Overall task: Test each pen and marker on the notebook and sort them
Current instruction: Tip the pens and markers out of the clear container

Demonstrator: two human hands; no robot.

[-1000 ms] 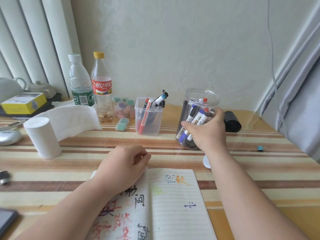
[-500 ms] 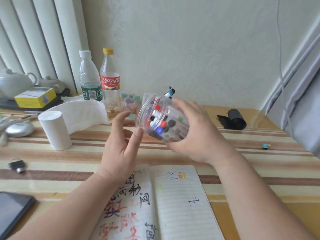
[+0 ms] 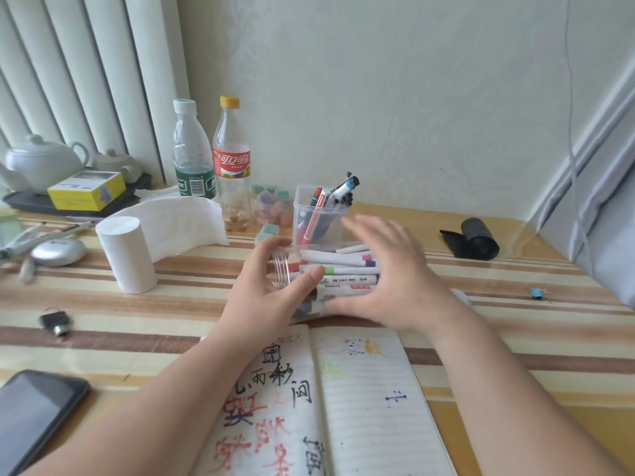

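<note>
A clear plastic jar (image 3: 281, 269) lies on its side on the striped table, just beyond the open notebook (image 3: 364, 407). Several white markers (image 3: 343, 269) with coloured bands fill it. My left hand (image 3: 264, 293) curls round the jar's mouth end, thumb across the front. At the jar's other end my right hand (image 3: 395, 280) is blurred, its fingers spread straight over the jar and its thumb along the lower side. Behind stands a square clear box (image 3: 321, 214) with several pens upright in it. The notebook's pages carry coloured scribbles and characters.
A white paper roll (image 3: 125, 254) stands at the left, with two bottles (image 3: 209, 156) and small eraser cases (image 3: 271, 207) behind. A phone (image 3: 31, 413) lies at the near left and a black roll (image 3: 476, 238) at the far right. A teapot (image 3: 41, 163) and a yellow box (image 3: 86, 190) sit far left.
My right hand lifted the jar from the right, tipped it over, and brought it down on its side near the notebook. My left hand rose off the notebook and took the jar's mouth end.
</note>
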